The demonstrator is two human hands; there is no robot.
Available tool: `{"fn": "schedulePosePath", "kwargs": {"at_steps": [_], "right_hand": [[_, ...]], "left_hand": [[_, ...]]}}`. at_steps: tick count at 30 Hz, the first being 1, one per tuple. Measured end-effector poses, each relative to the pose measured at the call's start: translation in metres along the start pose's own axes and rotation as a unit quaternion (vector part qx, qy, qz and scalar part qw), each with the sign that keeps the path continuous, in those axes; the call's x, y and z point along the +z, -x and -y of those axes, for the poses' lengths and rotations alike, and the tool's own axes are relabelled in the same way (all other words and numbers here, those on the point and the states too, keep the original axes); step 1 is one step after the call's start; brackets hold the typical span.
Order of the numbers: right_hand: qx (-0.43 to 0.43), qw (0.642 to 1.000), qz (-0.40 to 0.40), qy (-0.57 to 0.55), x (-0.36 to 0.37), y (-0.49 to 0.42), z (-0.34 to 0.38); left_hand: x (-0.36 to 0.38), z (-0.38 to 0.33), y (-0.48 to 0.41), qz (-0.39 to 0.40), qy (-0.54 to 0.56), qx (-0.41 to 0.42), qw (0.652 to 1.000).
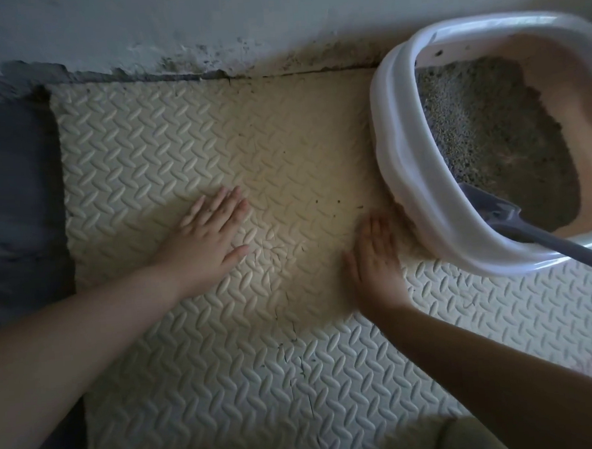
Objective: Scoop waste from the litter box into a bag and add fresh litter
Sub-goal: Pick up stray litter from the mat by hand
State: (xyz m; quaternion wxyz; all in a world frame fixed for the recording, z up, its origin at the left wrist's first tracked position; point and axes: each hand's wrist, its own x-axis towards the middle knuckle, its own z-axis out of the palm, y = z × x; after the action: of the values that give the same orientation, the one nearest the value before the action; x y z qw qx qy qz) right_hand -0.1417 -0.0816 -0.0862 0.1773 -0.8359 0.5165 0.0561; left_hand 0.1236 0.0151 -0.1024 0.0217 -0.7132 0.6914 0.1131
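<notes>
Currently both empty: left grip (209, 235) and right grip (375, 258) lie flat, fingers straight, on the cream tread-patterned foam floor mat (180, 134). White oval plastic litter box (405, 184) sits just beside right grip, with grey granular litter (481, 128) inside. Likely heavy, rigid, smooth; take by rim, both sides. Grey plastic scoop (489, 207) rests inside, handle over rim: light, stiff; grasp handle. No readable writing.

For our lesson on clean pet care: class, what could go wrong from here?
The handle of the scoop juts over the rim of the litter box, near the right hand; a knock might flip it out, scattering litter. The left hand and right hand lie flat on the mat among stray grains, so they may pick up dirt.
</notes>
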Motion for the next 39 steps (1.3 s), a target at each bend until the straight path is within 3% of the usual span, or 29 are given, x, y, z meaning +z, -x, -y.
{"fn": "schedulePosePath", "kwargs": {"at_steps": [4,7,9,12,15,19,24,27,30,33,39], "right_hand": [[0.011,0.999,0.004,-0.034,0.015,0.0,0.035],[-0.088,0.993,0.006,-0.077,0.014,0.005,0.06],[-0.111,0.989,-0.035,-0.095,0.012,0.008,0.057],[0.028,0.993,-0.09,-0.065,0.012,0.006,0.03],[0.154,0.987,0.0,-0.051,0.016,0.004,0.01],[0.056,0.998,0.027,-0.005,0.022,0.008,0.035],[-0.11,0.991,0.023,-0.072,0.02,0.013,0.076],[-0.07,0.995,-0.026,-0.064,0.007,-0.004,0.061],[-0.02,0.999,0.011,-0.027,-0.009,-0.029,0.036],[-0.063,0.996,0.062,0.02,-0.01,-0.042,0.028],[-0.203,0.977,0.061,0.027,0.003,-0.014,0.043]], "left_hand": [[0.001,-0.003,0.003,0.002,-0.001,0.002,1.0],[-0.001,-0.004,0.004,0.0,-0.007,0.011,1.0],[-0.002,-0.005,0.005,0.002,-0.005,0.015,1.0],[-0.004,-0.005,0.007,0.005,0.009,0.004,1.0],[-0.003,-0.004,0.01,0.016,0.006,-0.007,1.0],[0.001,-0.002,0.014,0.021,0.007,-0.022,1.0],[0.003,-0.004,0.018,0.004,-0.013,-0.013,1.0],[0.005,-0.005,0.021,0.016,-0.024,0.012,0.999],[0.007,-0.004,0.025,0.019,-0.045,0.052,0.997],[0.01,-0.003,0.029,0.013,-0.069,0.088,0.994],[0.013,-0.001,0.028,0.005,-0.056,0.103,0.993]]}}
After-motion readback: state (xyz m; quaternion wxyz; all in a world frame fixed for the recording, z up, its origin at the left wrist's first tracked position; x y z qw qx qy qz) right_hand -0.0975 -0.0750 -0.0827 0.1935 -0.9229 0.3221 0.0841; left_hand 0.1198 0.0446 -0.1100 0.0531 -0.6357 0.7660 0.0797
